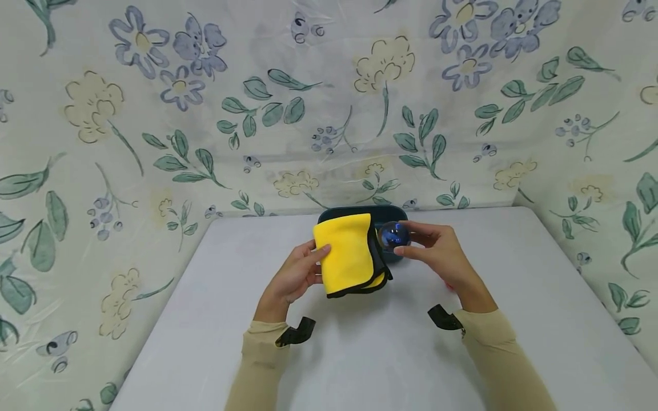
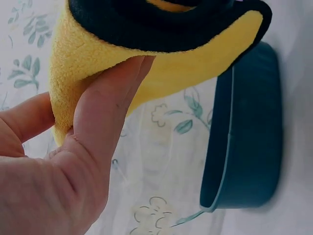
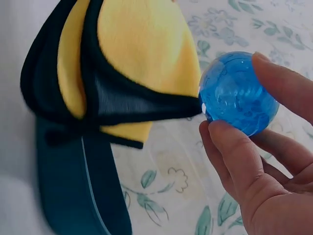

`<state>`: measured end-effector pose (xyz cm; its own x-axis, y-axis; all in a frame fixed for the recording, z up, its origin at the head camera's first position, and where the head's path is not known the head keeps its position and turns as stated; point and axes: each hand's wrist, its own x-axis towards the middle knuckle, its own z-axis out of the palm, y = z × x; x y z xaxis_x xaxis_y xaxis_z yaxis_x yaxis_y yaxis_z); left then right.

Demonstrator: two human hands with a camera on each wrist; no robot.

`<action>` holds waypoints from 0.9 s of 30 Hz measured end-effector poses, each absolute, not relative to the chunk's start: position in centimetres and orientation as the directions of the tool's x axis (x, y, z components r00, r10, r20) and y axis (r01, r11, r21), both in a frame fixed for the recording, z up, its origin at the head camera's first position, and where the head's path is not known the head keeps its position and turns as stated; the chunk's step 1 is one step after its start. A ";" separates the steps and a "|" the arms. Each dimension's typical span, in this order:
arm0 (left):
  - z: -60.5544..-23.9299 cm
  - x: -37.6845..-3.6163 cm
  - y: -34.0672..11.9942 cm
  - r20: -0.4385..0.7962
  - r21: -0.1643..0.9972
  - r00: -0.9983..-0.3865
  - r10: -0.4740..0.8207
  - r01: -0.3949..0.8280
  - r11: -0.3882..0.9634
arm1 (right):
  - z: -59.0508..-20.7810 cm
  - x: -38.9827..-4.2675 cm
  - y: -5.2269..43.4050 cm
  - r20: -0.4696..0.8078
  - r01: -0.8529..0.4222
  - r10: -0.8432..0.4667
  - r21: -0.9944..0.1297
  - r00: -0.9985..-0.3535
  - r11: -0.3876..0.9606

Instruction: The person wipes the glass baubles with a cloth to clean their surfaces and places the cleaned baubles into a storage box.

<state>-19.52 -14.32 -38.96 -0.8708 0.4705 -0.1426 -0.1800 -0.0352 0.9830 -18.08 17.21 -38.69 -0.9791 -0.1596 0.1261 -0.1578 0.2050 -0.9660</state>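
Left fingers [image 2: 105, 107] pinch one yellow cloth [image 1: 344, 251], right fingers [image 3: 239, 152] grip one blue ball [image 3: 239, 95], near one teal tub [image 2: 254, 137].

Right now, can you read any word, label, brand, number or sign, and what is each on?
None that I can read.
The yellow cloth, blue ball and teal container show no visible lettering.
The wall covering shows only printed plants.
The small red thing is mostly hidden, so I cannot tell.

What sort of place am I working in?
Probably a staged tabletop workspace, perhaps a recording booth: a plain white table with a teal bin near its back edge, and floral-printed covering behind it and on both sides.
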 end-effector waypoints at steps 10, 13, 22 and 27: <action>-39.6 -19.6 -13.2 -0.140 0.980 -0.869 0.474 -0.191 -0.061 | -39.5 -18.2 14.3 0.167 -0.201 -0.190 -0.963 -0.968 0.178; -40.0 -19.2 -12.9 -0.151 0.978 -0.865 0.479 -0.202 -0.057 | -40.4 -17.7 13.7 0.161 -0.204 -0.212 -0.959 -0.964 0.196; -39.9 -18.2 -13.1 -0.144 0.983 -0.881 0.450 -0.180 -0.037 | -41.0 -17.6 12.3 0.138 -0.199 -0.248 -0.951 -0.959 0.237; -39.8 -18.1 -13.1 -0.136 0.989 -0.887 0.441 -0.150 0.005 | -40.9 -17.5 11.3 0.149 -0.223 -0.281 -0.941 -0.948 0.255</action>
<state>-18.13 -13.12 -39.84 -0.8873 0.4406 -0.1365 -0.1498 0.0047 0.9887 -17.52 11.28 -40.89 -0.9482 -0.2808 0.1487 -0.2231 0.2551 -0.9408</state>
